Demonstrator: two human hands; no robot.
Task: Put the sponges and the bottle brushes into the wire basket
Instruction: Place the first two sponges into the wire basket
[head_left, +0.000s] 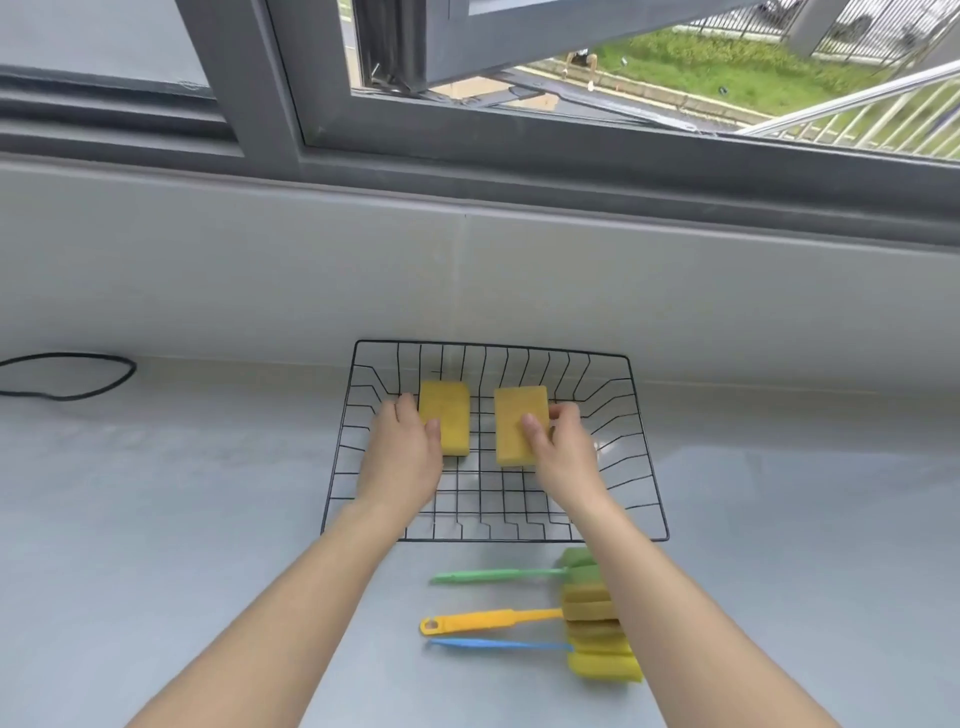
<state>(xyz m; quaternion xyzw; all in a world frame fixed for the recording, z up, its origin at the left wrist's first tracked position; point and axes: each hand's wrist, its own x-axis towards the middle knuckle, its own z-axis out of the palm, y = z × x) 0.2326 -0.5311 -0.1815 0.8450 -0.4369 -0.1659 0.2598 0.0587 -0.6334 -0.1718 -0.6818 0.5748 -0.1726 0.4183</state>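
Note:
A black wire basket (639, 431) stands on the grey counter below the window. Inside it are two yellow sponges side by side. My left hand (402, 452) grips the left sponge (447, 410) by its left side. My right hand (563, 449) pinches the right sponge (517, 415), thumb on top. Both hands are inside the basket. In front of the basket lie three bottle brushes with foam heads to the right: a green-handled brush (498, 575), a yellow-handled brush (488, 620) and a blue-handled brush (498, 645). My right forearm covers part of their heads.
A black cable (78, 375) loops on the counter at the far left. A tiled wall rises behind the basket, with a grey window frame (467, 150) above it, partly open to the outside.

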